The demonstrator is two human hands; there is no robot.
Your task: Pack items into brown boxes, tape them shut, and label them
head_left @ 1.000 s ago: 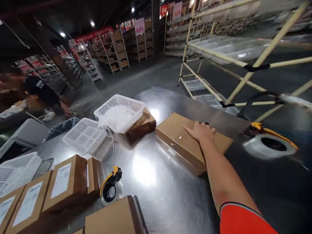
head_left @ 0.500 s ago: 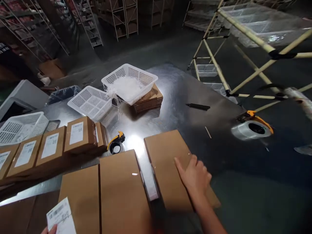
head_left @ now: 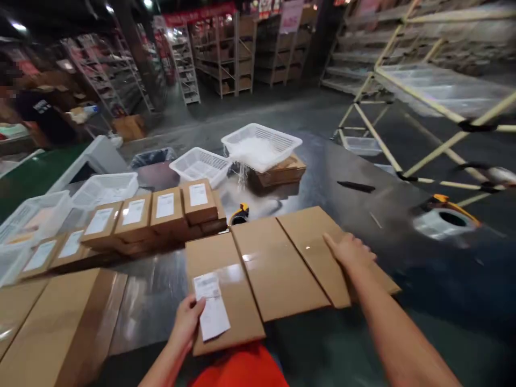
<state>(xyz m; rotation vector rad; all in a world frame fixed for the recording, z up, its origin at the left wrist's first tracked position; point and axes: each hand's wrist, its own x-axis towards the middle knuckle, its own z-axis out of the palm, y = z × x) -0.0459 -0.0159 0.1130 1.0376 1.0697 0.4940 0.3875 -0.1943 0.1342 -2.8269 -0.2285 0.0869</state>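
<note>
My left hand pinches a white printed label between thumb and fingers, over the front of a cardboard box. Two more brown boxes stand beside it in a row, a middle one and a right one, nearly touching. My right hand grips the outer side of the right box, thumb on its top; the fingertips are partly hidden. A flap of cardboard sticks out under my right wrist.
Labelled small boxes and white baskets line the left. Behind are a basket of white filler on flat cardboard and a black pen. Tape dispensers lie centre and right. A person is far left.
The view has tilted up and turned left. The left and middle boxes now sit close against the right one, closing the gap. My left hand has moved right with the label, onto the left box.
</note>
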